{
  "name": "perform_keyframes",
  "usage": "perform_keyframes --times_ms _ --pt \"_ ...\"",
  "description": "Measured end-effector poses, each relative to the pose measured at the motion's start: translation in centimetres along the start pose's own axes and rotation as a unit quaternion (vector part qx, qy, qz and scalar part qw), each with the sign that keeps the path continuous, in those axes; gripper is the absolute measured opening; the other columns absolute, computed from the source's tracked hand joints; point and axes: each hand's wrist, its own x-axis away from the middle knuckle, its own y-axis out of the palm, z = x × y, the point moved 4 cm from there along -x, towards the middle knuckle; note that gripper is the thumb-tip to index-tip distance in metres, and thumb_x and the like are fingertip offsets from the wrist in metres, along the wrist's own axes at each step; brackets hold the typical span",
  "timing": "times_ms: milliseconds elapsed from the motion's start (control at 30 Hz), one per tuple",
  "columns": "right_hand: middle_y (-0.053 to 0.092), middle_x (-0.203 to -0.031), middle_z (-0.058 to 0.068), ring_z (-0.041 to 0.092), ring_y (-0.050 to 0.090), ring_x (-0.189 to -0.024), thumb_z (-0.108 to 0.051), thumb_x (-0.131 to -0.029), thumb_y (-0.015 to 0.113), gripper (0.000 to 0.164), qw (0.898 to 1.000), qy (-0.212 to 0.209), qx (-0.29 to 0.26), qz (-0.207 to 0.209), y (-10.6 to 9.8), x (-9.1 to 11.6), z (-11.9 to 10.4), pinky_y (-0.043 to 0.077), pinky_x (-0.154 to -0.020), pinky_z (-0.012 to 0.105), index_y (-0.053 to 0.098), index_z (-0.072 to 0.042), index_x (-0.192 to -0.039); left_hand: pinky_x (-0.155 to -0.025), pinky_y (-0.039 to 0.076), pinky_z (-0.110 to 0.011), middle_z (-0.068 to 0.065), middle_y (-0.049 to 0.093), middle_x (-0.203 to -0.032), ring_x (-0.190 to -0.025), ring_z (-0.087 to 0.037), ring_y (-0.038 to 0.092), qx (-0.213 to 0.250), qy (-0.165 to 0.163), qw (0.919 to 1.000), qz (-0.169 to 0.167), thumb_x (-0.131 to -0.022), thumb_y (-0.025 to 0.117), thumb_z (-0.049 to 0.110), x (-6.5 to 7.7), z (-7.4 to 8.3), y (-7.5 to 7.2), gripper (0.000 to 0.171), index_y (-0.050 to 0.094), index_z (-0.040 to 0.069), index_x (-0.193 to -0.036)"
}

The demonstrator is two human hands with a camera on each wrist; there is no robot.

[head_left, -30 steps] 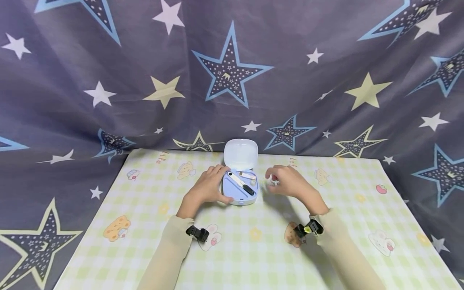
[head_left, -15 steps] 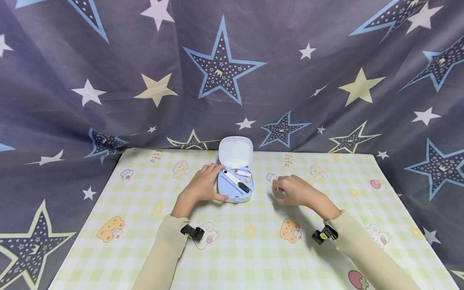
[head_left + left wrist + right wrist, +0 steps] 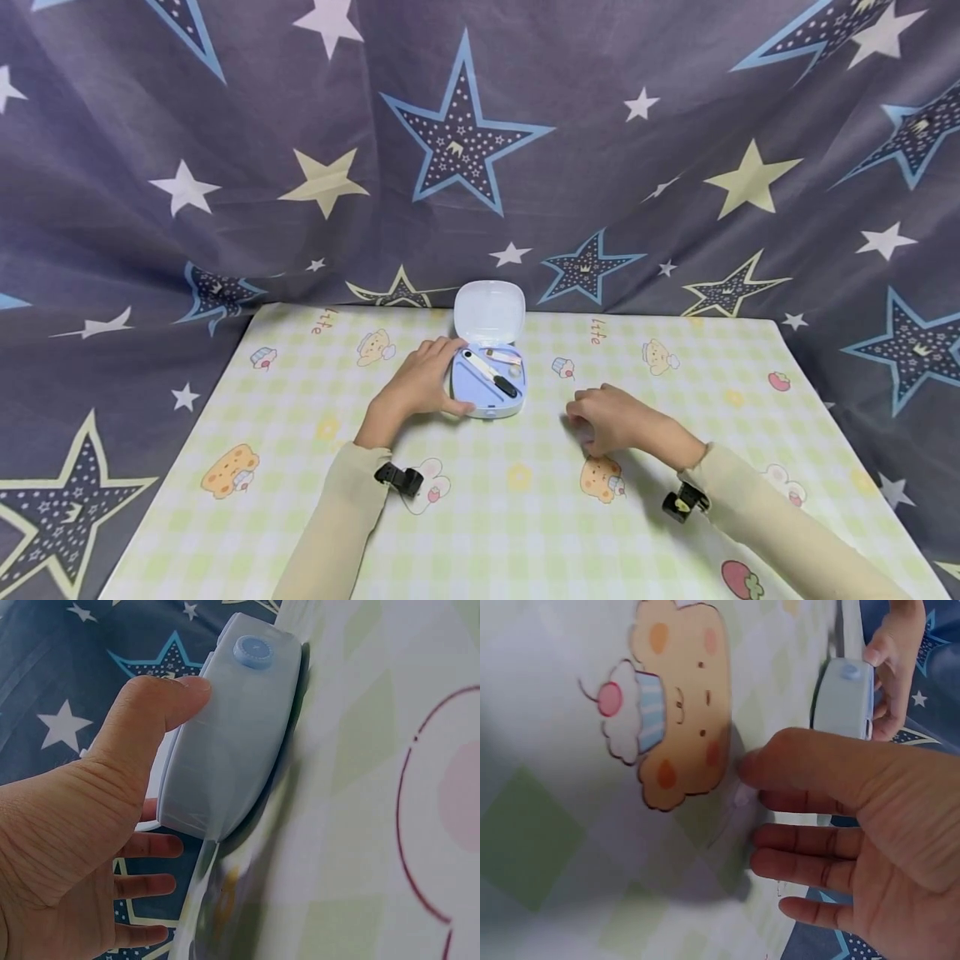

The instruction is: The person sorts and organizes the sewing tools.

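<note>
My left hand (image 3: 423, 379) grips the left side of a light-blue storage case (image 3: 240, 727), thumb at its front edge near the round blue button (image 3: 253, 651), fingers toward the back. The case's white lid (image 3: 490, 312) stands open. Inside lie a white tool with a black end (image 3: 487, 372), a slim pinkish piece with a brownish end (image 3: 504, 357) and a small pale round item (image 3: 514, 372). My right hand (image 3: 611, 419) is low over the table, right of the case. Thumb and forefinger pinch a small whitish translucent thing (image 3: 742, 796), a faint thin line below it; its kind is unclear.
A green-and-white checked cloth (image 3: 487, 517) with cartoon prints covers the table. Behind and beside the table hangs a dark curtain (image 3: 600, 100) with stars. A black strap with a small device sits on each wrist.
My right hand has moved away from the case, toward me and lower to the table, uncovering the cupcake print. The left hand keeps its hold on the case. The head view has shifted slightly.
</note>
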Motion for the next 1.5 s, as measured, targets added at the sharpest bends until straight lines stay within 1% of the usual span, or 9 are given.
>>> perform_keyframes --times_ms 167,267,567,767,867,1067,1233,1333,1500 --pt "0.044 -0.074 -0.008 0.009 0.038 -0.066 -0.009 -0.068 0.080 0.026 0.999 0.005 0.033 0.007 0.5 0.1 -0.3 0.032 -0.067 0.029 0.058 -0.017 -0.080 -0.113 0.042 -0.054 -0.012 0.052 -0.144 -0.134 -0.036 0.047 0.004 0.001 1.0000 0.000 -0.064 0.091 0.057 0.0 0.1 0.0 0.111 0.040 0.015 -0.153" --pt "0.041 -0.073 -0.008 0.009 0.037 -0.066 -0.008 -0.068 0.080 0.027 0.999 0.008 0.049 0.010 0.6 0.2 -0.5 0.030 -0.067 0.029 0.055 -0.017 -0.077 -0.113 0.043 -0.053 -0.012 0.052 -0.144 -0.133 -0.036 0.048 0.002 0.002 1.0000 0.000 -0.064 0.091 0.057 0.0 0.0 0.1 0.111 0.039 0.015 -0.153" --pt "0.039 -0.072 -0.007 0.010 0.037 -0.067 -0.009 -0.070 0.078 0.028 0.995 0.000 0.093 0.031 1.2 0.0 -0.8 0.029 -0.068 0.029 0.051 -0.017 -0.074 -0.113 0.043 -0.054 -0.012 0.052 -0.145 -0.133 -0.036 0.048 0.001 0.003 1.0000 0.002 -0.064 0.090 0.058 0.1 -0.1 0.1 0.111 0.039 0.014 -0.153" --pt "0.040 -0.073 -0.008 0.009 0.037 -0.066 -0.012 -0.070 0.079 0.024 0.993 -0.015 0.095 0.063 1.5 -0.1 -0.8 0.032 -0.070 0.029 0.056 -0.018 -0.076 -0.114 0.042 -0.053 -0.012 0.051 -0.145 -0.135 -0.036 0.047 0.000 0.000 1.0000 -0.001 -0.064 0.091 0.057 0.0 0.0 0.2 0.111 0.039 0.015 -0.153" --pt "0.040 -0.073 -0.009 0.010 0.038 -0.067 -0.014 -0.069 0.079 0.024 0.993 -0.011 0.097 0.070 1.6 -0.1 -0.6 0.033 -0.070 0.029 0.057 -0.019 -0.077 -0.114 0.042 -0.053 -0.012 0.051 -0.145 -0.135 -0.036 0.047 0.000 0.001 1.0000 -0.001 -0.064 0.090 0.058 0.0 0.0 0.2 0.111 0.039 0.015 -0.153" --pt "0.039 -0.071 -0.009 0.010 0.037 -0.066 -0.016 -0.068 0.080 0.029 0.992 0.007 0.104 0.067 1.5 0.2 -0.4 0.029 -0.068 0.028 0.052 -0.021 -0.073 -0.114 0.042 -0.053 -0.012 0.052 -0.144 -0.134 -0.036 0.047 0.004 -0.004 1.0000 0.000 -0.064 0.091 0.057 0.0 -0.1 0.2 0.112 0.038 0.015 -0.153" --pt "0.039 -0.070 -0.010 0.009 0.037 -0.065 -0.012 -0.065 0.079 0.030 0.993 0.007 0.096 0.075 1.5 0.1 -0.5 0.028 -0.068 0.027 0.050 -0.021 -0.069 -0.114 0.042 -0.053 -0.012 0.052 -0.144 -0.134 -0.036 0.047 0.006 -0.003 1.0000 0.001 -0.064 0.091 0.056 0.0 -0.3 0.3 0.112 0.038 0.015 -0.153" --pt "0.039 -0.069 -0.010 0.009 0.037 -0.065 -0.010 -0.064 0.078 0.030 0.993 0.016 0.085 0.075 1.5 -0.1 -0.6 0.029 -0.068 0.027 0.051 -0.020 -0.068 -0.114 0.042 -0.053 -0.011 0.052 -0.144 -0.134 -0.035 0.047 0.004 -0.003 1.0000 0.000 -0.064 0.091 0.057 0.0 -0.3 0.3 0.112 0.038 0.015 -0.153" --pt "0.043 -0.070 -0.009 0.010 0.040 -0.068 -0.009 -0.066 0.079 0.027 0.995 0.042 0.065 0.059 1.4 -0.4 -0.6 0.033 -0.070 0.030 0.054 -0.019 -0.069 -0.113 0.042 -0.053 -0.011 0.052 -0.144 -0.134 -0.035 0.047 0.005 -0.003 1.0000 -0.002 -0.063 0.091 0.057 -0.1 -0.2 0.3 0.113 0.038 0.015 -0.154"
